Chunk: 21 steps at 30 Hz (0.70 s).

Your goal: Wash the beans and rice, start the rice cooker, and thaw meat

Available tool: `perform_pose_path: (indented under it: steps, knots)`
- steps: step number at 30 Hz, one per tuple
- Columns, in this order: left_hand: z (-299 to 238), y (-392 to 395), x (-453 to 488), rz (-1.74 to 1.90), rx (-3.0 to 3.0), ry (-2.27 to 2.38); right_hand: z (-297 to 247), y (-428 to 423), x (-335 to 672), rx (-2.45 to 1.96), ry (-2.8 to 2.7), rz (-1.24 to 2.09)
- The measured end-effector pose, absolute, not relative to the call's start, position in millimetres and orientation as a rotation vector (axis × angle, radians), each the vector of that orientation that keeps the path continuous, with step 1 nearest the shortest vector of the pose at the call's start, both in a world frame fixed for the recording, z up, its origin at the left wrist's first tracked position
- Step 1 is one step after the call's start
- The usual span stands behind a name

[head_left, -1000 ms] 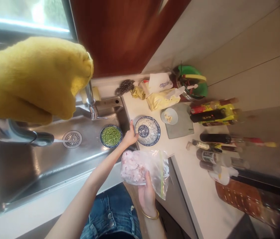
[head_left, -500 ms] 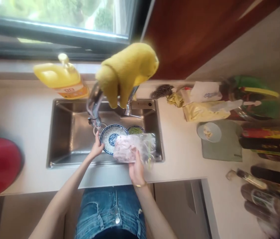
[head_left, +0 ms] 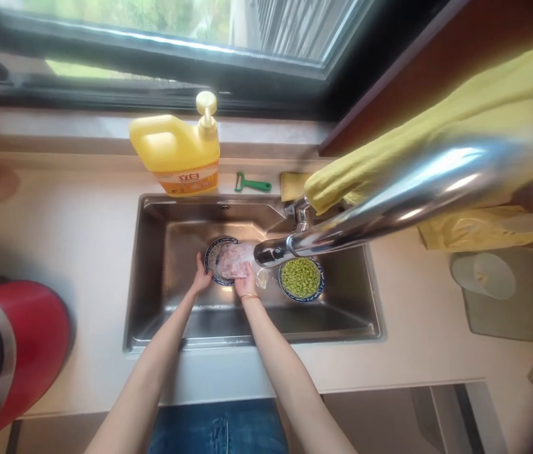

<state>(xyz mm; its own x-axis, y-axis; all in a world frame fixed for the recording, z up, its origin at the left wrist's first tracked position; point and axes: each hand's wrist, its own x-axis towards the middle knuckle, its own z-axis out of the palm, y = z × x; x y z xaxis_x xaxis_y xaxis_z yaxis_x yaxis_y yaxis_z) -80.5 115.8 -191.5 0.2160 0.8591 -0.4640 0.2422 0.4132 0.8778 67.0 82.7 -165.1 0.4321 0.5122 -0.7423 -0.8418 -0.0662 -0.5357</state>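
In the steel sink (head_left: pixel 166 315) my left hand (head_left: pixel 201 277) grips the left rim of a blue-patterned bowl (head_left: pixel 214 249). My right hand (head_left: pixel 246 285) holds a clear plastic bag of pale pink raw meat (head_left: pixel 232 258) over that bowl. A second blue-rimmed bowl of green beans (head_left: pixel 301 278) sits in the sink just to the right. The chrome tap spout (head_left: pixel 389 208) reaches over the sink above the bag, and a yellow cloth (head_left: pixel 436 132) is draped on it.
A yellow detergent jug with a pump (head_left: pixel 178 148) and a green peeler (head_left: pixel 251 184) stand behind the sink. A red appliance (head_left: pixel 5 353) is at the left edge. On the right counter lie a small white dish (head_left: pixel 484 275) on a grey mat (head_left: pixel 516 309).
My left hand carried the patterned bowl from the counter into the sink. My right hand followed with the meat bag, now over the bowl. The view swung left.
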Motion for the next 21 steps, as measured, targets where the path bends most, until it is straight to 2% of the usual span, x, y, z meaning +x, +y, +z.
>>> perform_pose_path:
  steps: [9, 13, 21]
  knots:
    - [-199, 122, -91, 0.509, 1.092, 1.438, -196, 81, 70, -1.374, 0.275, 1.098]
    - [-176, 128, -81, 0.68, 1.283, 1.553, -193, 79, 62, -1.461, 0.216, 1.114]
    - [-161, 124, -26, 0.729, 0.755, 1.337, -184, 87, 63, -1.542, 0.281, 1.193]
